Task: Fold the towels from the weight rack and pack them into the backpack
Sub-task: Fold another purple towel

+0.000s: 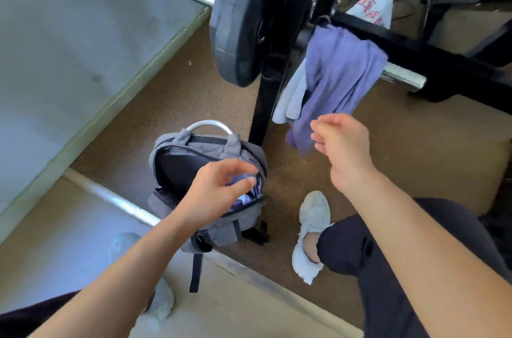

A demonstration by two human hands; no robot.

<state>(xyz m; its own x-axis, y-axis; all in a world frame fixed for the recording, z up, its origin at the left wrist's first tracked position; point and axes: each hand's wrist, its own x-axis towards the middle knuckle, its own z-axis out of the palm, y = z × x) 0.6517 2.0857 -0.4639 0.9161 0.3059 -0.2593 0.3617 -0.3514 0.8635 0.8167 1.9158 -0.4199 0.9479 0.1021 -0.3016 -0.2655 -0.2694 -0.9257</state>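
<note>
The weight rack (266, 66) occupies the upper centre, its black upright planted on the brown floor (194, 94). A plate (241, 22) is carried on a chrome bar. A lower chrome peg (404, 78) projects toward the right, and it serves as a hanger.

The purple towel (338, 80) is draped over the rack arm, so that its long axis hangs downward and its lower end points toward the floor — just above the right hand. A paler grey towel (291, 99) hangs touching it on the left side. A white towel with red print (374, 2) rests farther back on the frame.

The grey backpack (210, 188) is stood upright at the foot of the rack, its main compartment unzipped and its mouth turned upward, presumably to accept folded items from above. A patterned fabric is visible inside, though what it is cannot be determined.

The left hand (216, 191) is held over the backpack opening, fingers loosely spread, nothing grasped. The right hand (343, 146) is raised near the purple towel's lower edge — fingers curled, empty, contact not established.
</note>
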